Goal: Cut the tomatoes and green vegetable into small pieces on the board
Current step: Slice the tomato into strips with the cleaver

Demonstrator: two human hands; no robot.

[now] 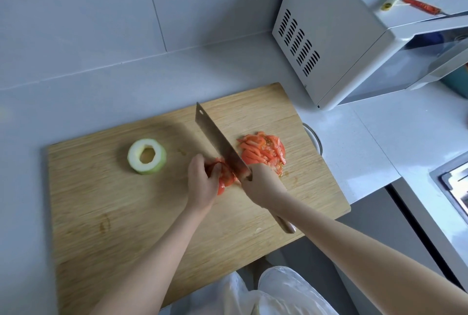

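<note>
A wooden cutting board lies on the grey counter. My left hand curls over a piece of red tomato near the board's middle. My right hand grips the handle of a cleaver, whose blade stands against the tomato piece beside my left fingers. A pile of cut tomato strips lies to the right of the blade. A hollowed ring of pale green vegetable sits alone on the board's left part.
A white microwave stands at the back right, with a red chili on top. A round metal rim shows past the board's right edge. A stove edge is at the far right.
</note>
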